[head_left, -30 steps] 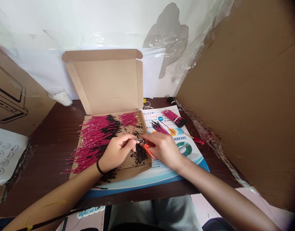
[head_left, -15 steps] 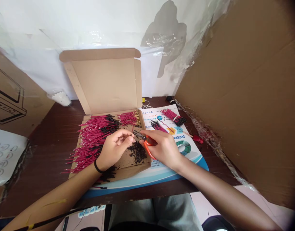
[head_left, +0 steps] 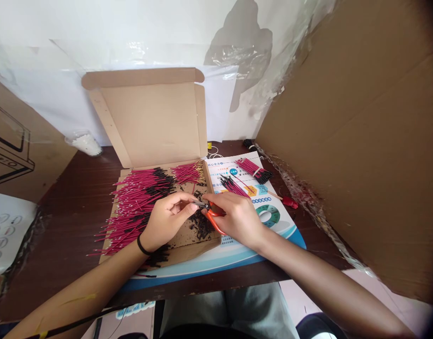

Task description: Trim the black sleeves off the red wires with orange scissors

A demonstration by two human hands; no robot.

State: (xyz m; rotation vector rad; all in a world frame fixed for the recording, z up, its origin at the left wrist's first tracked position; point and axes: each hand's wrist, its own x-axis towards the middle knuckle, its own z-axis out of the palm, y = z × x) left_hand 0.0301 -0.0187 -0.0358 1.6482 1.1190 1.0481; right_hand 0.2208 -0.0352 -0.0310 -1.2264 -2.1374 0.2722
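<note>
The right hand (head_left: 239, 219) is gripping orange-handled metal snips (head_left: 212, 221) firmly, their blades reaching the left hand (head_left: 165, 221), whose pinched hold is too small to tell, above an open brown cardboard box (head_left: 152, 122) of red wires (head_left: 138, 207) standing on a dark wooden desk (head_left: 75, 221).

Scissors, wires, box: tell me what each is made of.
The scissors look like orange plastic handles with steel blades: glossy moulded grips, grey metal edge. The wires seem plastic-sheathed: smooth, pinkish red, with black ends. The box looks like plain matte brown cardboard, creased at its flaps.
</note>
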